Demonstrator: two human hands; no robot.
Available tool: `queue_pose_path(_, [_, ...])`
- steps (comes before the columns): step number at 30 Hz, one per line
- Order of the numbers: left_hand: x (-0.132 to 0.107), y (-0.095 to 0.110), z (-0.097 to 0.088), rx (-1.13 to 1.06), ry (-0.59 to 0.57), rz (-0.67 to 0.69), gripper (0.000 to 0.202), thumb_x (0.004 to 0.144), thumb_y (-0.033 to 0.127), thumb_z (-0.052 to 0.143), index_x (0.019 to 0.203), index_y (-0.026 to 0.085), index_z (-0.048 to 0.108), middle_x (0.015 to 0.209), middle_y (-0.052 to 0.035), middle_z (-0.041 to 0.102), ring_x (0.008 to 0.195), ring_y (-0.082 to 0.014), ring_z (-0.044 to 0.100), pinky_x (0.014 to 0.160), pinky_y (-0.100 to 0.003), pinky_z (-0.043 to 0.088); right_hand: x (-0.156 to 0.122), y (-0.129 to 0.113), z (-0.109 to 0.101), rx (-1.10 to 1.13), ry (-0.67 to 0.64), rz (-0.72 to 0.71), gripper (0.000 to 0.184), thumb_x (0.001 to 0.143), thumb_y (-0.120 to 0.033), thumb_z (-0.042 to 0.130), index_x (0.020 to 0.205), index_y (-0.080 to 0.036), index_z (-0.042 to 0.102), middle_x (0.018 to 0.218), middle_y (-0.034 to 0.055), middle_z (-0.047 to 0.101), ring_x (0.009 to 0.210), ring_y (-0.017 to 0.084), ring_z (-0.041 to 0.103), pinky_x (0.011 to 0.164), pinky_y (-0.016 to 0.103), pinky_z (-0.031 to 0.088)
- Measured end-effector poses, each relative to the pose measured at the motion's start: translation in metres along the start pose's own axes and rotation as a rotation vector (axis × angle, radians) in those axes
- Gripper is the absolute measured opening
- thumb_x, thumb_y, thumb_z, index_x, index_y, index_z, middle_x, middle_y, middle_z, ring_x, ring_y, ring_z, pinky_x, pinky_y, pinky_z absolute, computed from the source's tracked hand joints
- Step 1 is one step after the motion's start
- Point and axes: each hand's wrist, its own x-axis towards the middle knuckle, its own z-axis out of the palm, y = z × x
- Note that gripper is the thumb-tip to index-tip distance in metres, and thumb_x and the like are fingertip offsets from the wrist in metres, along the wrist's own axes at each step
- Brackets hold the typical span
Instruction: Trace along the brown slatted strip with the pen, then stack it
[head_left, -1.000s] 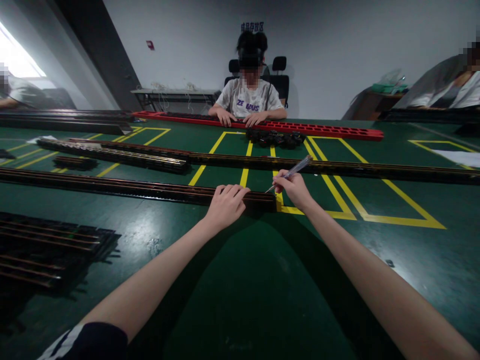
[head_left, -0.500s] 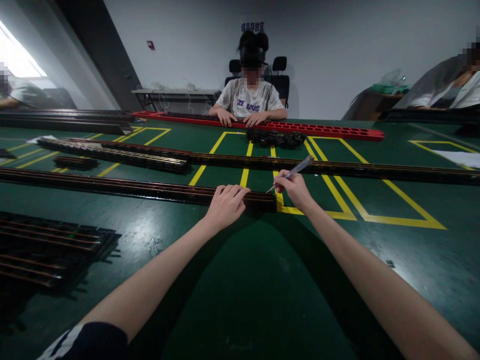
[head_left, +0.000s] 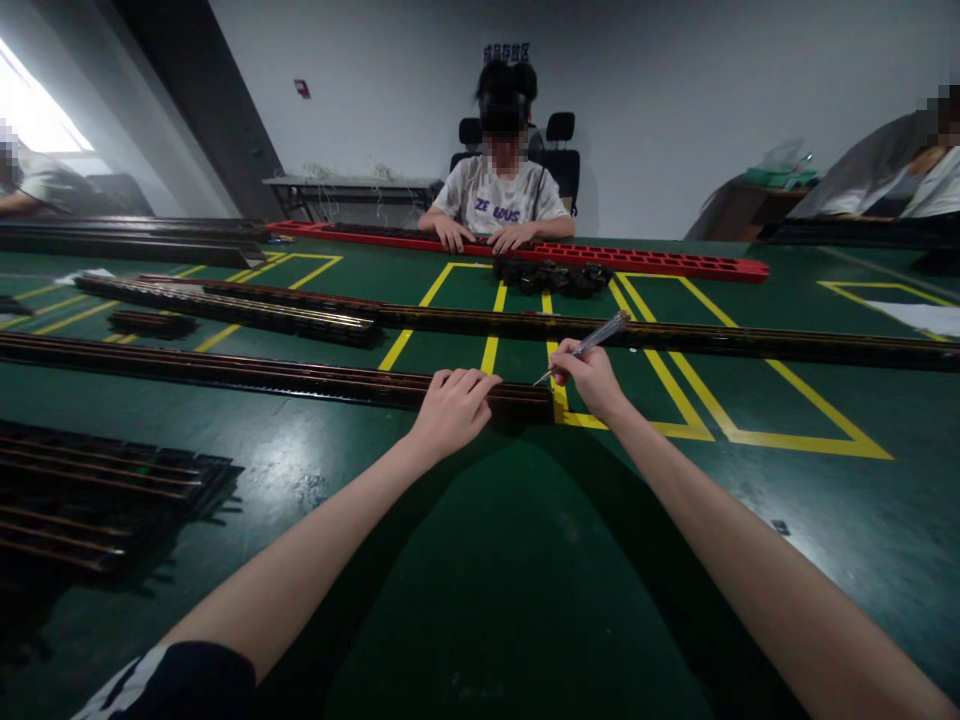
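Observation:
A long dark rail with copper strips (head_left: 225, 372) lies across the green table, its right end just past my hands. My left hand (head_left: 450, 408) rests on top of that rail near its right end, fingers curled over it. My right hand (head_left: 592, 378) holds a clear-handled screwdriver (head_left: 592, 342) like a pen, its tip pointing down-left at the rail's end.
A second long rail (head_left: 675, 337) runs across the table behind. Shorter rails (head_left: 225, 310) lie at the left, a stack of them (head_left: 90, 500) at the near left. Across the table a person's hands rest on a red rail (head_left: 660, 263), small black parts (head_left: 551, 275) beside them. Other people sit at both far edges.

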Motion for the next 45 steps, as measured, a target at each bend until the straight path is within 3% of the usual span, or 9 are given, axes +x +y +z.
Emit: queue_pose_path(45, [-0.0003, -0.0011, 0.0011, -0.001, 0.011, 0.003, 0.034, 0.088, 0.018, 0.04, 0.118, 0.017, 0.056, 0.115, -0.0067, 0.063, 0.106, -0.0203, 0.056, 0.093, -0.039, 0.038, -0.0013, 0.0011, -0.0054, 0.089, 0.106, -0.036, 0.019, 0.069, -0.021, 0.056, 0.051, -0.017, 0.051, 0.045, -0.0033, 0.048, 0.041, 0.008, 0.042, 0.043, 0.021, 0.032])
